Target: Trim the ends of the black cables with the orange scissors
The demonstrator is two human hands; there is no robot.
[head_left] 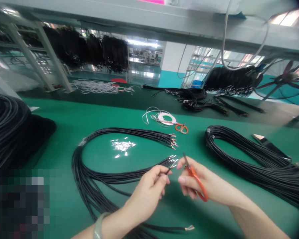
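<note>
Between thumb and fingers, my left hand (pixel 150 189) pinches one black cable (pixel 168 170) close to its end, where pale stripped wire tips fan out. A pair of orange-handled scissors (pixel 196 182) is held in my right hand (pixel 201 177), with the dark blades pointing up and left, just right of the cable's tips. The blades do not touch the cable. A looped bundle of black cables (pixel 77 159) lies under and left of my left hand, its stripped ends pointing right. Inside its curve is a small pile of white scraps (pixel 123 145).
Another black cable coil (pixel 239 169) lies on the right beside a dark flat blade-like object (pixel 271 147). A white tape roll (pixel 161 118) and second orange scissors (pixel 181 128) are farther back. Large cable stacks (pixel 10 129) stand left. A shelf beam (pixel 139 23) crosses overhead.
</note>
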